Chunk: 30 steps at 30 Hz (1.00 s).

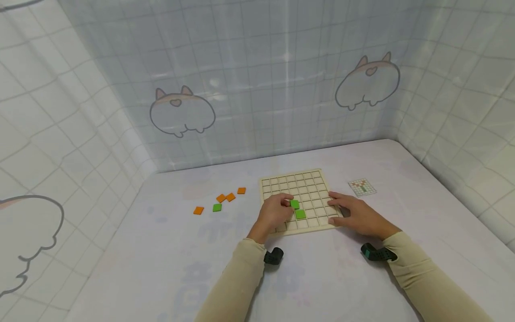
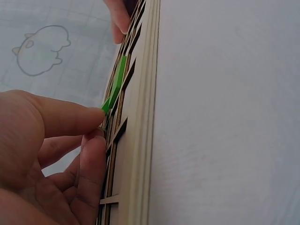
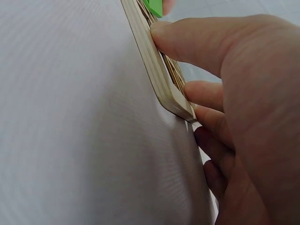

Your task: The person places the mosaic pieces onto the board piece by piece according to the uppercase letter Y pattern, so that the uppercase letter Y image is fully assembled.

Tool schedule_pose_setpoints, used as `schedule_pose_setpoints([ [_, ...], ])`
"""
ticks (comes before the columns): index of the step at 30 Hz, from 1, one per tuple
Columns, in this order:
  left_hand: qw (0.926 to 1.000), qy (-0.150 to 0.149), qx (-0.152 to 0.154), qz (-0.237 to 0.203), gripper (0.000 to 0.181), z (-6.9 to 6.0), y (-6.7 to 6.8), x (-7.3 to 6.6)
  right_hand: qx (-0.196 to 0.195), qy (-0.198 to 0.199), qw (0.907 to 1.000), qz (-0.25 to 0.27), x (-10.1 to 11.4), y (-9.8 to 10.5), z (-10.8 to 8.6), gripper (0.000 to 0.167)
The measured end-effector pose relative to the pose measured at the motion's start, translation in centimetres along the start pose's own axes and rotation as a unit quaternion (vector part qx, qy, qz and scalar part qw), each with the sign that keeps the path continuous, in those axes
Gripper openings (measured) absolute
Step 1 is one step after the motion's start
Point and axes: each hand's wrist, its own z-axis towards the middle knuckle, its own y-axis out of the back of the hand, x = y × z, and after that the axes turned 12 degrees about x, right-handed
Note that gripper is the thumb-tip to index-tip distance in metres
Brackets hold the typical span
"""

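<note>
A pale wooden grid board (image 1: 313,188) lies on the table. Over its near part, my left hand (image 1: 275,212) pinches a green square tile (image 1: 294,204) at its left edge. A second green tile (image 1: 300,214) sits in the grid just nearer to me and to the right; the left wrist view shows this green tile (image 2: 120,77) beyond the fingertips. My right hand (image 1: 360,214) rests on the board's right edge, fingers spread. In the right wrist view, the thumb (image 3: 176,40) lies on the board's rim (image 3: 157,75), with the index finger touching further along.
Left of the board lie several loose orange tiles (image 1: 230,197) and one green tile (image 1: 217,207). A small card (image 1: 362,187) with a coloured grid pattern lies beyond my right hand. Curtain-like walls (image 1: 257,89) with cartoon prints stand behind the table and at both sides.
</note>
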Motion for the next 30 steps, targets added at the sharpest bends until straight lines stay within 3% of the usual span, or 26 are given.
schedule_pose_setpoints([
  [16, 0.9995, -0.008, -0.024, 0.017, 0.026, -0.04, 0.13, -0.24, 0.000, -0.008, 1.0000, -0.002, 0.02, 0.10, 0.29, 0.068],
  [23, 0.9997, -0.004, -0.018, 0.015, 0.023, -0.13, 0.14, -0.10, -0.001, -0.001, 1.0000, 0.003, 0.00, -0.06, 0.26, 0.066],
  [30, 0.9991, -0.002, -0.011, 0.040, 0.023, 0.25, -0.17, 0.30, -0.001, -0.003, 1.0000, 0.000, 0.07, -0.18, 0.01, 0.065],
])
